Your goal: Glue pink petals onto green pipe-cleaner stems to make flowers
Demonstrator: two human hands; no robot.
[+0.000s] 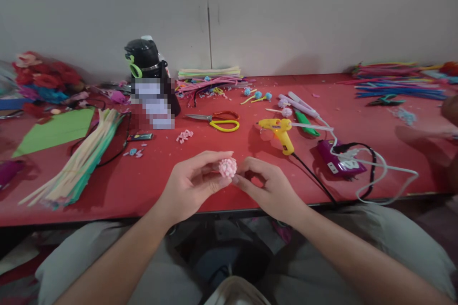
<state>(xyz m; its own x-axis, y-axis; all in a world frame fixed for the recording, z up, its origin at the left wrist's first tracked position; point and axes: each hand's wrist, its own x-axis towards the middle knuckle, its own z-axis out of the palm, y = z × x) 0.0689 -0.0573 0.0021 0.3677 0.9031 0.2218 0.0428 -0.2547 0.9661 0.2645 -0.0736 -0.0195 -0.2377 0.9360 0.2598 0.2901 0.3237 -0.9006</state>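
Observation:
A small pink fuzzy ball (pixel 228 167) is held between both hands above the near edge of the red table (pixel 150 176). My left hand (pixel 195 183) pinches it from the left with thumb and fingers curled round it. My right hand (pixel 266 186) touches its right side, fingers bent and pressed to it. Just beyond the hands lie a yellow glue gun (pixel 279 129) and yellow-handled scissors (pixel 218 121).
A bundle of pale and green pipe cleaners (pixel 77 159) lies at left by green paper (pixel 57 128). A black bottle (pixel 150 81) stands at the back. A purple power strip (pixel 339 159) with cables sits at right. Another person's hand (pixel 425 133) rests at far right.

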